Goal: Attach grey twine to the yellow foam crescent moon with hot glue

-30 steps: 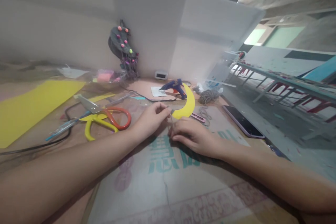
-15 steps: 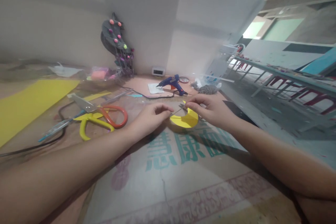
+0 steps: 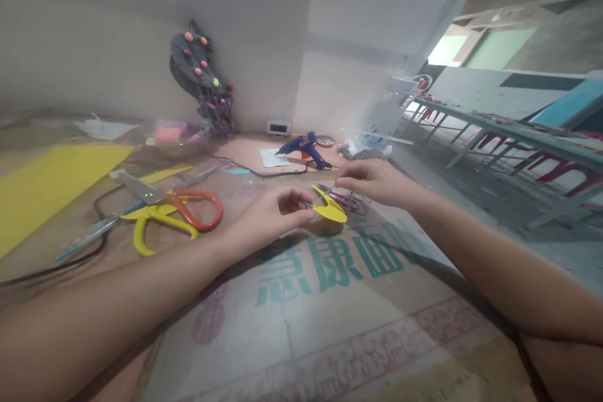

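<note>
A yellow crescent-shaped piece of paper (image 3: 332, 210) is pinched at its left end by my left hand (image 3: 277, 213), thumb against fingers. My right hand (image 3: 372, 182) is closed just above the paper's right side. Its fingertips grip a thin grey strand (image 3: 328, 193) that looks like yarn and slants down toward the crescent. Whether the strand is fixed to the paper cannot be made out. Beneath and behind the right hand lies a dark reddish tool (image 3: 353, 203), mostly covered and blurred.
Large scissors (image 3: 174, 207) with orange and yellow handles lie open at left, near a yellow sheet (image 3: 61, 182). A blue glue gun (image 3: 306, 147) stands at the back, by grey yarn (image 3: 370, 154). A decorated grey crescent (image 3: 195, 63) leans on the wall. Printed board (image 3: 292, 339) covers the table.
The crescent has tipped flatter and turned. My right hand has come off its right side and risen slightly, drawing the strand up. The whole view has shifted a little.
</note>
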The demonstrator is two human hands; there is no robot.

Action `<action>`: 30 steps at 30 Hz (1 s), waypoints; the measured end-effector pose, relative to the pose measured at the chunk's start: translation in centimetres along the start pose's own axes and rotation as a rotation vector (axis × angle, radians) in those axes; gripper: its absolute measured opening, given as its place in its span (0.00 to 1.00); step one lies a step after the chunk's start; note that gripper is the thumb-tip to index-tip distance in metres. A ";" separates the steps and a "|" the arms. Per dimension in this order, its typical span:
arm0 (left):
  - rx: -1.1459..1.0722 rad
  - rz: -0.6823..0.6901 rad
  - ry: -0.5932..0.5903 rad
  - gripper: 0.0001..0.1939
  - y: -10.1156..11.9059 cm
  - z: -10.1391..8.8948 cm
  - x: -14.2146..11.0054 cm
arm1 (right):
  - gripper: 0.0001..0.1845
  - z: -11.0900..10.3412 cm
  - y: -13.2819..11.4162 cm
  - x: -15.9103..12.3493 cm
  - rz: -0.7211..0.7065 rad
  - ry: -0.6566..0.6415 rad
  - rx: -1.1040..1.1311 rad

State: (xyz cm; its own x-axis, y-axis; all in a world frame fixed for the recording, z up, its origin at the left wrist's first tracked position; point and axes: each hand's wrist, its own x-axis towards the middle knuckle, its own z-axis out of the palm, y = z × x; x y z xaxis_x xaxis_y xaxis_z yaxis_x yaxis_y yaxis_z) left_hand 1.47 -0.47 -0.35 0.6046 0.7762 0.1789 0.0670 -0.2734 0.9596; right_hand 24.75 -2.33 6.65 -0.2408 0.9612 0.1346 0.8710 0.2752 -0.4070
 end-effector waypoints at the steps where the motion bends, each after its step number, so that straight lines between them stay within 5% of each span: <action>1: 0.003 0.006 -0.005 0.15 0.0 0.1 -0.1 | 0.15 0.0 0.0 0.0 0.007 0.007 0.010; 14: 0.009 0.001 -0.009 0.11 0.4 0.2 -0.4 | 0.14 0.1 -0.3 -0.1 -0.033 0.020 -0.061; 25: -0.032 0.025 -0.045 0.13 0.2 0.0 -0.4 | 0.14 -0.5 2.9 1.0 -0.083 -0.195 0.011; 30: -0.047 0.011 -0.039 0.11 0.2 0.1 -0.4 | 0.15 -0.2 3.5 1.2 -0.069 -0.169 -0.001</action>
State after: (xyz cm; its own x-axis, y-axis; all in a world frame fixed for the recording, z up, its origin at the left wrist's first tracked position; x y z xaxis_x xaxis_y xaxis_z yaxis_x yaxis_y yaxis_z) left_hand 1.33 -0.88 -0.23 0.6360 0.7500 0.1817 0.0232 -0.2538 0.9670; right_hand 27.62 -0.21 5.56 -0.3684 0.9296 0.0083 0.8505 0.3406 -0.4009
